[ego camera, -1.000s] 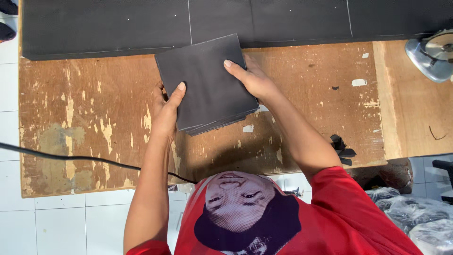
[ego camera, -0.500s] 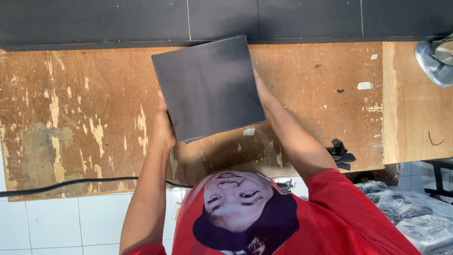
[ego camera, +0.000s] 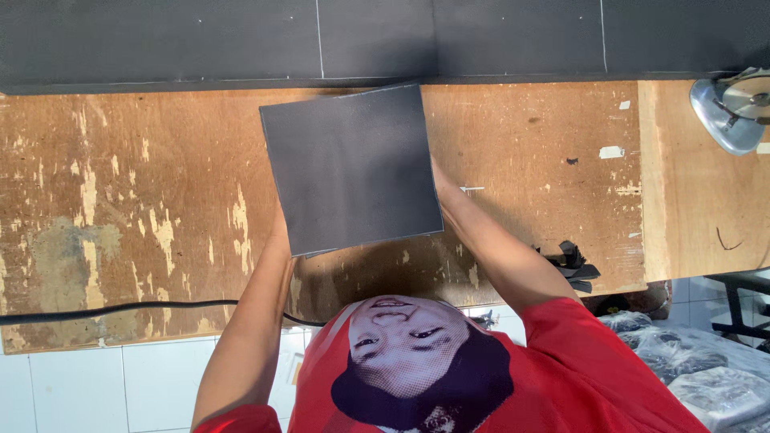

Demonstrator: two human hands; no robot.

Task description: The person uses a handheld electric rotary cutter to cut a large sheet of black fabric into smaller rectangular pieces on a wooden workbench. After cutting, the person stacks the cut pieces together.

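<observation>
Clear plastic-wrapped packages [ego camera: 690, 369] piled at lower right, beside the table.

1. Both forearms reach forward from the red-sleeved shoulders and draw closer together toward the hands.
2. The left forearm runs nearly straight up the view, bare from the elbow to the wrist.
3. The left hand [ego camera: 278, 228] is mostly hidden; only its wrist edge shows.
4. The right forearm slants inward from the right shoulder, also bare.
5. The right hand [ego camera: 437, 180] sits slightly farther forward than the left; its fingers are out of sight.
6. The two hands face each other, well apart, pressing inward from opposite sides, level with each other and raised.
</observation>
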